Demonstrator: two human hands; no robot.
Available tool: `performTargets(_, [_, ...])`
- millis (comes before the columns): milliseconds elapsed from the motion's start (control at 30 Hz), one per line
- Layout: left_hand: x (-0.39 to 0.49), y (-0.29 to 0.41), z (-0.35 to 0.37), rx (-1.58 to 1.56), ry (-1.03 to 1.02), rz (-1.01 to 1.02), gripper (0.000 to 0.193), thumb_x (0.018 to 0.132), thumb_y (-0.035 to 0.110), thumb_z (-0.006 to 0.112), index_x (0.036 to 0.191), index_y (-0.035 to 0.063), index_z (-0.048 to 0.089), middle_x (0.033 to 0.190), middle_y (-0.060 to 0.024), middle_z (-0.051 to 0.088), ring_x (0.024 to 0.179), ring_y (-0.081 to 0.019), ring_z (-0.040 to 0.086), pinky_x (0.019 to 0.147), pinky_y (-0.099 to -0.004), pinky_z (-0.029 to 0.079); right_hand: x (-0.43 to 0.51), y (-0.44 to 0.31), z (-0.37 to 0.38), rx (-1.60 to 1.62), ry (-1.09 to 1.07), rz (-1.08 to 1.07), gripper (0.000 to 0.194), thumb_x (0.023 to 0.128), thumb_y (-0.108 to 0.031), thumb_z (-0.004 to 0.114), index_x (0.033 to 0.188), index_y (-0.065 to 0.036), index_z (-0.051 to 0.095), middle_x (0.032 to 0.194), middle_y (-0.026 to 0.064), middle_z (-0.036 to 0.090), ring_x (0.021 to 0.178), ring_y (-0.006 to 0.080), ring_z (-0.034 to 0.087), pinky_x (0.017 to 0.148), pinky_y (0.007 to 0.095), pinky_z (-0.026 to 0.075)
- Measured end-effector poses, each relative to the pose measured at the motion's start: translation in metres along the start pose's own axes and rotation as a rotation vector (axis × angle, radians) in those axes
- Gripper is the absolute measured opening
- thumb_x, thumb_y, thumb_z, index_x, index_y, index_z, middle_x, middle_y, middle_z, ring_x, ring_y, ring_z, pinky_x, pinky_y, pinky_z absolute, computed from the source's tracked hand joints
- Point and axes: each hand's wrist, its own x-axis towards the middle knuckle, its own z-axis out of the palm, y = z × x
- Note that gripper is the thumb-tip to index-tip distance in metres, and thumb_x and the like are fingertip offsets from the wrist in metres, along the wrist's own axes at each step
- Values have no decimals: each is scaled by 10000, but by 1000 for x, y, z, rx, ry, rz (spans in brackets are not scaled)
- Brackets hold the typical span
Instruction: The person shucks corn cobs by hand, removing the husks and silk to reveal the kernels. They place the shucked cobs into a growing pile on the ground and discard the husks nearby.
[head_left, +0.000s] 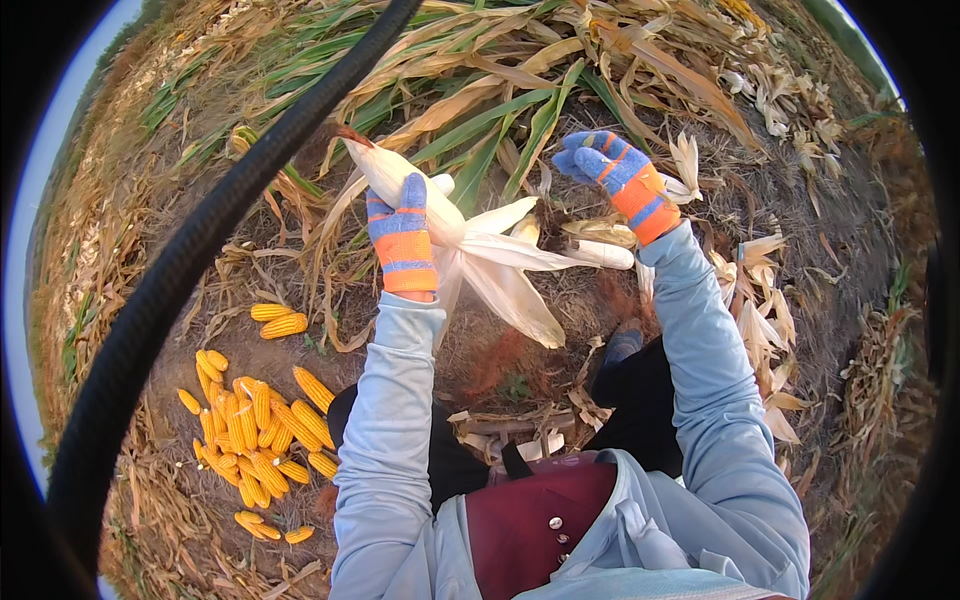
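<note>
My left hand (397, 232), in a blue and orange knit glove, grips a husk-covered ear of corn (420, 187). Brown silk shows at the ear's tip, which points up and to the left. Pale husk leaves (506, 289) splay from its other end, down and to the right. To the right and apart from the ear is my right hand (611, 176), gloved alike, with its fingers bent; its palm is hidden. Beneath that hand, unhusked ears (600, 240) lie on the ground beside loose husks (682, 169).
A heap of husked yellow corn cobs (247, 427) lies at the left, with two more cobs (281, 321) above it. Cut corn stalks and leaves (480, 97) spread across the far side. Discarded husks (761, 315) lie at the right. A dark strap (225, 202) crosses the left side.
</note>
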Motion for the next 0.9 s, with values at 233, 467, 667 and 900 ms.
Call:
performTargets(233, [-23,-26,17,-83,-147,-229,462,788,217,655,1126,-20,447,922,-168,596,765,-247,615,681,-355,524,-23,58,79,-436,-415,-39,688,672,-324,741,1195,19,453,1106,166,575,1007,255,562,873,320,430])
performTargets(467, [-21,-22,14,-108,-120,-273,582,824,410,552,1158,-49,421,923,-163,593,787,-247,592,731,-376,510,14,162,118,-345,-488,-241,552,694,-305,683,1172,-92,506,1043,127,603,978,238,575,832,321,442])
performTargets(667, [-18,-19,12,-249,-161,-350,592,823,454,550,1147,-30,444,940,-158,592,795,-251,595,746,-359,502,-14,109,107,-177,-426,-20,478,727,-304,648,1150,-112,537,1064,139,598,968,244,578,816,334,445])
performTargets(900, [-26,-35,25,31,-8,-294,538,766,307,676,1134,-21,461,933,-133,587,776,-237,601,696,-350,504,-33,53,107,-1023,-232,43,327,815,-264,542,1097,-98,565,966,164,612,831,272,612,744,356,466])
